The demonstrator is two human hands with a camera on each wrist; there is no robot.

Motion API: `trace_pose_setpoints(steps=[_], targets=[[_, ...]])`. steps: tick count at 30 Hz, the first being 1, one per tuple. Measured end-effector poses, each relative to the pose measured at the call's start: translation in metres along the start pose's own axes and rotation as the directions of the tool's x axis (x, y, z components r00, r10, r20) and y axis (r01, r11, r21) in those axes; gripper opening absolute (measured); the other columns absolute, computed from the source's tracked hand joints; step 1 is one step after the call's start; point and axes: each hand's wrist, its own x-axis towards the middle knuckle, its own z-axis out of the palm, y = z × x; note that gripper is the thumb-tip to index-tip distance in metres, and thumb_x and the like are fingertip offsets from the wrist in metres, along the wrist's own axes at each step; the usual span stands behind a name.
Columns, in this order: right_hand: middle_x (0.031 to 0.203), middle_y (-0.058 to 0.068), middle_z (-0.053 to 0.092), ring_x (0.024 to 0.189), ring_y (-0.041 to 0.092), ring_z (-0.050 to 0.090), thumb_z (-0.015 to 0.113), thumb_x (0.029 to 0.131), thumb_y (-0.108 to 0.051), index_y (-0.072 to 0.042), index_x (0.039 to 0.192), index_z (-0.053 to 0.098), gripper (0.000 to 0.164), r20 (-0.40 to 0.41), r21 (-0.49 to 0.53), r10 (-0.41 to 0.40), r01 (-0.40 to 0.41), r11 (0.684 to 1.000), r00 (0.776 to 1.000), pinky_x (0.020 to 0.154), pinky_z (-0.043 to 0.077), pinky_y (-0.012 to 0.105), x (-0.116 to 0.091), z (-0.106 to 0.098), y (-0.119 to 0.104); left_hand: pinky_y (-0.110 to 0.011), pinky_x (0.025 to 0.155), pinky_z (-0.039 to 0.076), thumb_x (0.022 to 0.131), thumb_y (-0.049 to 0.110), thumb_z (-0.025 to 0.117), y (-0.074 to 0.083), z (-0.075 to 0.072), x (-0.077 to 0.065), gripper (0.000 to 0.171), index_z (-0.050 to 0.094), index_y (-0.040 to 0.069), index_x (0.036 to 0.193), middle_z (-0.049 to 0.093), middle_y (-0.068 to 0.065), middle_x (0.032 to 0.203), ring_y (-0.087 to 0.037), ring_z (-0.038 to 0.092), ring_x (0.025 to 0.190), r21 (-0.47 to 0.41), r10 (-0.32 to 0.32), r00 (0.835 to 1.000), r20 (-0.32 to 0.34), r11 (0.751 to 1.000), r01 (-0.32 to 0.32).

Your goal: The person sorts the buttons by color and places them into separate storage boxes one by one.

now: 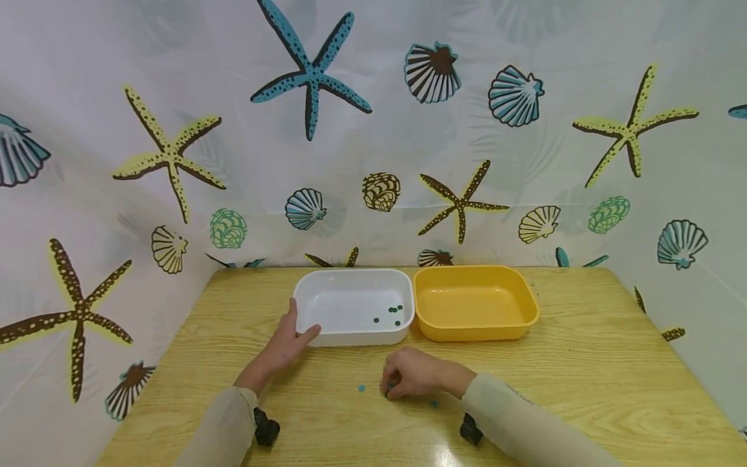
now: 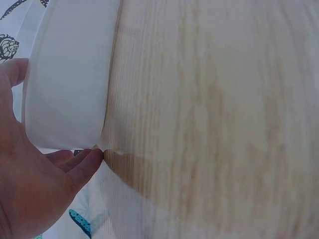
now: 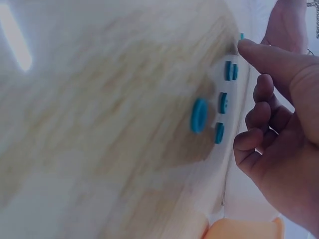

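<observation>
My left hand (image 1: pixel 287 339) grips the near left corner of a white plastic tray (image 1: pixel 353 338). Its thumb lies along the front rim and the fingers reach round the outer side, as the left wrist view (image 2: pixel 65 74) also shows. Several small dark green buttons (image 1: pixel 376 320) lie inside the tray. Over the table in front, my right hand (image 1: pixel 415 372) points down with thumb and forefinger together, pinching a small button that they mostly hide. Around it lie several blue buttons (image 3: pixel 199 115), one blue button (image 1: pixel 362 388) to its left and another (image 1: pixel 434 403) nearer me.
A yellow tray (image 1: pixel 475 333) stands right beside the white one, with bare floor inside. Both are near the back of the wood-grain table (image 1: pixel 583 363). A white curtain (image 1: pixel 373 143) printed with starfish and shells hangs behind and along both sides.
</observation>
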Motion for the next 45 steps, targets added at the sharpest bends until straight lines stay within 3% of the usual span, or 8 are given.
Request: trace_pose_setpoints(steps=[8,12,25,38,45], targets=[[0.080,-0.014,0.059,0.068,0.000,0.052,0.073,0.083,-0.010,-0.015,0.087,0.073,0.006,-0.065,0.157,0.005,0.005,0.988,0.998,0.061,0.046,0.018,-0.005,-0.010,0.001,-0.054,0.110,0.009,0.100,0.035,0.046,0.002,-0.001,-0.001,0.088,-0.020,-0.003,0.144,-0.007,-0.033,0.150,-0.043,0.001,0.139,0.000,-0.018,1.000,0.005,1.000,0.018],[0.080,-0.014,0.061,0.067,0.001,0.053,0.072,0.083,-0.010,-0.016,0.085,0.074,0.007,-0.112,0.174,-0.009,0.028,0.984,0.994,0.060,0.046,0.019,-0.008,-0.017,0.002,-0.054,0.110,0.009,0.100,0.034,0.046,0.003,0.000,-0.002,0.088,-0.021,-0.003,0.144,-0.008,-0.033,0.150,-0.044,0.000,0.139,-0.002,-0.003,1.000,0.005,1.000,0.003],[0.081,-0.012,0.065,0.073,0.004,0.057,0.069,0.087,-0.015,-0.011,0.089,0.072,0.005,-0.189,0.222,0.056,-0.012,0.975,0.980,0.069,0.049,0.024,-0.020,-0.044,0.003,-0.055,0.109,0.010,0.099,0.038,0.046,0.003,0.000,-0.002,0.090,-0.022,-0.002,0.143,-0.008,-0.034,0.150,-0.044,0.001,0.139,0.004,0.000,1.000,0.006,1.000,0.000],[0.084,-0.003,0.068,0.078,0.015,0.062,0.070,0.086,-0.011,-0.009,0.091,0.068,0.005,-0.259,0.360,0.220,-0.118,0.926,0.940,0.070,0.050,0.025,-0.020,-0.069,0.011,-0.054,0.109,0.010,0.100,0.035,0.046,0.004,-0.001,-0.002,0.089,-0.021,-0.003,0.144,-0.008,-0.034,0.150,-0.044,0.001,0.139,-0.007,-0.002,1.000,0.007,1.000,0.002],[0.087,0.002,0.068,0.076,0.016,0.058,0.068,0.087,-0.008,0.000,0.097,0.070,0.013,-0.312,0.396,0.270,-0.134,0.908,0.911,0.070,0.050,0.025,-0.017,-0.080,0.016,-0.054,0.110,0.009,0.100,0.034,0.046,0.004,-0.001,-0.002,0.088,-0.021,-0.004,0.144,-0.008,-0.033,0.150,-0.044,0.000,0.139,0.006,-0.010,1.000,0.008,1.000,0.010]])
